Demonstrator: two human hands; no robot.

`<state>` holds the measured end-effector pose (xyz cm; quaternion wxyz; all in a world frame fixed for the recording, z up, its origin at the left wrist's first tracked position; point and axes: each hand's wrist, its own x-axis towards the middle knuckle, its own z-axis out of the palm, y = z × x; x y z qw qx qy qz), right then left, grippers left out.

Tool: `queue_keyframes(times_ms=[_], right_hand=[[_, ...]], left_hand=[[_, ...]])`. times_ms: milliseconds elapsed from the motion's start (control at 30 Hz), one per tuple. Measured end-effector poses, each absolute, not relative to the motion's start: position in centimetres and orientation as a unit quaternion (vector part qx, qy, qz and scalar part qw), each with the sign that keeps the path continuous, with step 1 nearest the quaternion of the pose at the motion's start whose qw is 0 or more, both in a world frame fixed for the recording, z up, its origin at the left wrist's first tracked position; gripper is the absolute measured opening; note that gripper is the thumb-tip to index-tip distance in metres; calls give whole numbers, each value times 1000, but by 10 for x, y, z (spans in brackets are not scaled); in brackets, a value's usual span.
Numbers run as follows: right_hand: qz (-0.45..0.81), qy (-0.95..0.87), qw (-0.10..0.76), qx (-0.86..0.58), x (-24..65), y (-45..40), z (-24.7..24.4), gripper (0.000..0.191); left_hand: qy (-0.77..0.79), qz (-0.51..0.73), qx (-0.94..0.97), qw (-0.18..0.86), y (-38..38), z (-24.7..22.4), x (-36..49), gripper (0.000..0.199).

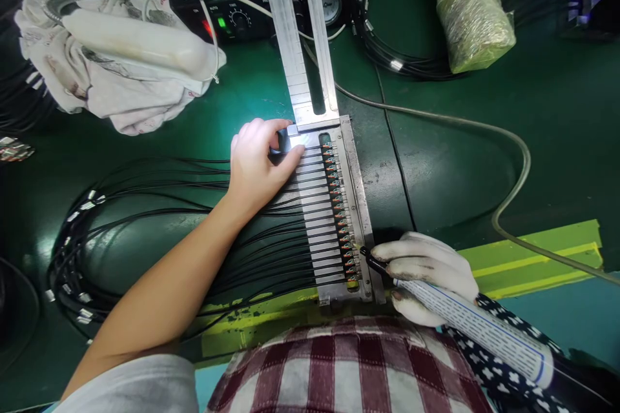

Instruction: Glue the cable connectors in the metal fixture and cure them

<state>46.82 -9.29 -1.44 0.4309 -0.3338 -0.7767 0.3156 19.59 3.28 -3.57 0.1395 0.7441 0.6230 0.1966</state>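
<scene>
- The left hand [259, 164] is bare and holds the upper end of the metal holder [314, 226], with the thumb on its flat face.
- The right hand [431, 271], in a white glove, is closed around a labelled tube [477, 322]; its dark tip [369, 257] points to the lower part of the row of wire ends [345, 219].
- The holder lies on the green table [436, 168], just in front of the checked cloth [363, 368]. Black cables [271, 245] enter it from the left side, side by side.
- As I judge, the step in hand is fine work with the tip at these wire ends. Whether the tip touches one, I cannot tell.
- The next move, I think, calls for a steady holder, a light right hand, and care that the tip does not disturb the neighbouring ends.
</scene>
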Motion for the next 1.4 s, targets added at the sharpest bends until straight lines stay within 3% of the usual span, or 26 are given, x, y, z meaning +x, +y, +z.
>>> queue_keyframes(times_ms=[667, 900, 1400], right_hand=[[315, -768, 453, -323, 471, -98, -10, 14], [288, -796, 406, -344, 469, -104, -8, 10], [300, -783, 418, -348, 470, -106, -14, 11]], left_hand=[[624, 192, 745, 136, 33, -37, 196, 33], [623, 196, 744, 138, 34, -39, 196, 34], [625, 197, 743, 139, 33, -38, 196, 34]])
